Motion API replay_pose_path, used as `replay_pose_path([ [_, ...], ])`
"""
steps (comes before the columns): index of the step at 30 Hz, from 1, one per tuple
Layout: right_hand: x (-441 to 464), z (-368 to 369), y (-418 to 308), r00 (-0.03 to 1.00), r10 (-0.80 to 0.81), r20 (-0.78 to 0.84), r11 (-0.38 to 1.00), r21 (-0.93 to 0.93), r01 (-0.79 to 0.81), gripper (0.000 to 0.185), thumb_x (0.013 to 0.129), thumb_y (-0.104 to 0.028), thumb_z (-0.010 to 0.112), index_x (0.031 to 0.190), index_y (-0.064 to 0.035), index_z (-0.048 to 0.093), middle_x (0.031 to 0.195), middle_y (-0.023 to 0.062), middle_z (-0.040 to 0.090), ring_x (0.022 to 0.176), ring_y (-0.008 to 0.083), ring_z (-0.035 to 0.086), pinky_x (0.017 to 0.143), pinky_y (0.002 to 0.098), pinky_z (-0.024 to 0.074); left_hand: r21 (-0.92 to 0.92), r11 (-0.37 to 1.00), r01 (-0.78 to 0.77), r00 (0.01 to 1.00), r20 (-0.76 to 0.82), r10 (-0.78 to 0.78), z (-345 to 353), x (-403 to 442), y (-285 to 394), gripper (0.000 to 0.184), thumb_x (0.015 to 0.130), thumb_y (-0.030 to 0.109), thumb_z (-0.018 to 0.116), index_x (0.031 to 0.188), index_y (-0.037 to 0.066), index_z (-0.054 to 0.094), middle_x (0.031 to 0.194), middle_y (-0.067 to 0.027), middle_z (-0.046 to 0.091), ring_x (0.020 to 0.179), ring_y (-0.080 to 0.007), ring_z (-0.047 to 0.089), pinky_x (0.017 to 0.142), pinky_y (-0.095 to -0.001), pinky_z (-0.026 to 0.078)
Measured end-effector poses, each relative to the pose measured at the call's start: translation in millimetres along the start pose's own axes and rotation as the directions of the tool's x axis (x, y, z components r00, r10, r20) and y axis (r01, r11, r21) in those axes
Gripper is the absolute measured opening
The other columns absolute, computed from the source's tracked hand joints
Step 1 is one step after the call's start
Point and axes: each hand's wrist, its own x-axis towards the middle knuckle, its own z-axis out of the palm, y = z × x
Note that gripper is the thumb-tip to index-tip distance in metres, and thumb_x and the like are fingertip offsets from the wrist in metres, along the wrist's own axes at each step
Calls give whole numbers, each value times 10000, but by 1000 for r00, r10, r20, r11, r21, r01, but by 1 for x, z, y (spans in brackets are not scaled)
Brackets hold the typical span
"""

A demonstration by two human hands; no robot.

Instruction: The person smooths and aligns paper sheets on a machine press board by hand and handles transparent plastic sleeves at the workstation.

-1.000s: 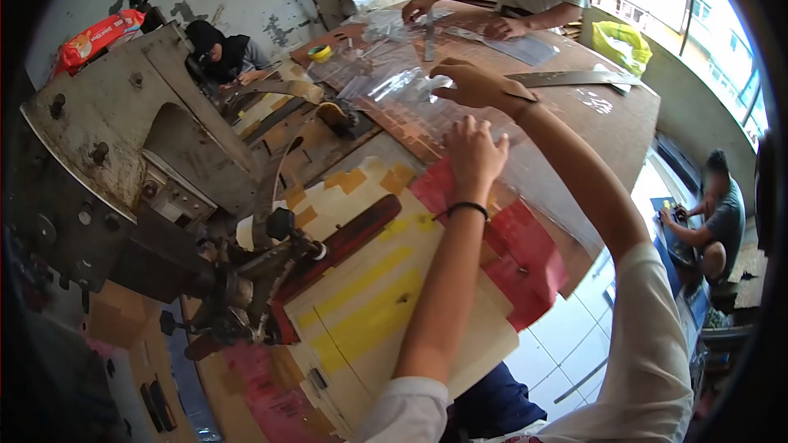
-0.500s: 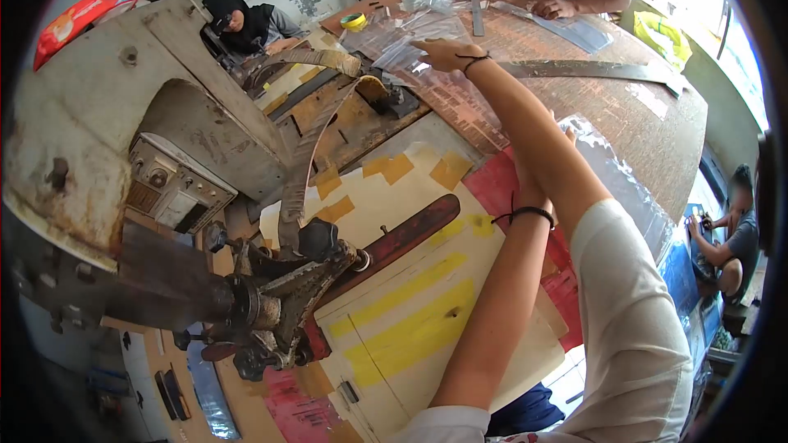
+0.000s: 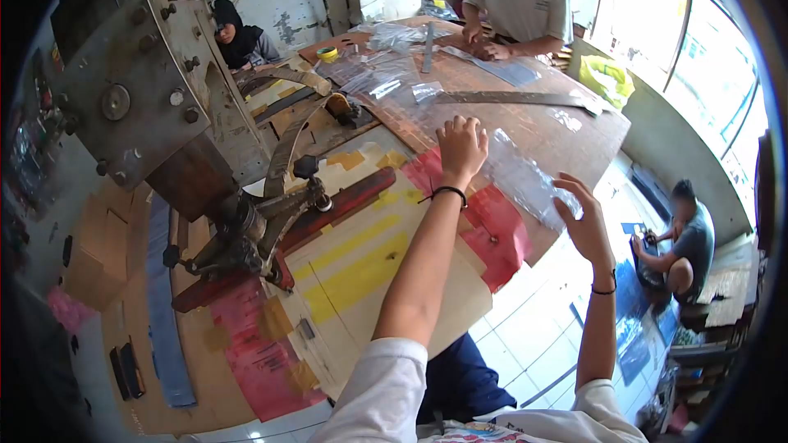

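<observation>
My left hand (image 3: 462, 150) is held over the far end of a red sheet (image 3: 497, 234), its fingers curled; whether anything is in them is hidden. To its right lies a heap of clear plastic pieces (image 3: 529, 180) along the table edge. My right hand (image 3: 584, 220) is open beside the near end of that heap, thumb and fingers apart, holding nothing visible. Below my left forearm sits a cream board (image 3: 435, 287) with yellow stripes. A clamp-like metal fixture (image 3: 254, 230) with a red bar (image 3: 353, 201) stands over the board's left side.
A long metal strip (image 3: 517, 98), clear plastic sheets (image 3: 369, 74) and yellow tape (image 3: 327, 54) lie on the wooden table (image 3: 566, 148). A large machine head (image 3: 123, 90) rises at left. One person works across the table, another behind the machine, a third crouches at right.
My right hand has come back from the far plastic sheets to the near right, uncrossing my arms. My left hand now shows. The view has shifted, showing more floor at right.
</observation>
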Motion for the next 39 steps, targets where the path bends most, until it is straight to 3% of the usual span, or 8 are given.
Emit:
replay_pose_path([
  [4,-32,10,103,870,438,-226,894,213,-395,593,992,-401,627,1419,-13,488,1434,225,523,1343,340,493,1065,453,441,-175,985,-4,965,257,50,-32,-36,35,223,846,209,678,1046,113,689,1068,-103,644,1081,-300,584,964,-479,424],
  [8,-27,22,112,801,580,150,477,735,-482,1106,851,-642,687,1560,2,135,1446,255,434,1239,375,544,872,442,560,-201,979,-45,883,450,133,-57,-87,78,318,885,298,670,1138,109,706,1179,-143,635,1190,-318,555,1062,-474,389],
  [11,-28,26,86,782,613,110,537,668,-515,1143,842,-594,730,1547,40,94,1415,260,457,1201,355,570,842,415,575,-187,981,-56,828,540,150,-72,-106,92,398,934,366,619,1217,95,693,1315,-173,599,1289,-322,506,1128,-482,326],
  [16,-48,25,86,786,609,109,601,583,-547,596,893,-409,759,1209,70,602,955,122,679,763,146,666,632,264,578,-203,979,-29,824,549,138,-88,-131,117,428,961,375,583,1217,48,687,1398,-178,564,1340,-324,478,1162,-506,270],
  [26,14,6,81,902,430,29,803,444,-397,431,968,-399,653,950,30,692,749,58,660,603,176,637,599,314,535,-107,994,30,912,410,17,-93,-141,145,505,852,369,728,1240,73,600,1250,-115,593,1139,-331,545,1025,-506,379],
  [32,72,36,78,944,265,198,894,-417,-164,651,986,-561,496,904,43,725,980,275,707,1047,401,677,898,480,526,-3,989,-148,957,250,144,-63,-141,139,417,861,349,693,1198,109,636,1167,-108,630,1115,-303,528,966,-485,389],
  [35,72,47,67,926,374,47,845,-429,-320,762,970,-651,452,986,65,712,1087,280,694,1147,414,638,959,483,509,-81,991,-108,959,253,125,-64,-142,135,389,867,337,681,1188,119,645,1068,-100,667,1105,-303,527,969,-482,377],
  [39,85,33,59,781,500,373,861,-310,-403,1034,918,-819,264,1176,99,661,1253,344,608,1226,467,575,1021,511,469,-139,987,-78,972,208,106,-65,-145,138,348,862,316,690,1153,127,654,989,-85,688,1106,-311,526,976,-484,364],
])
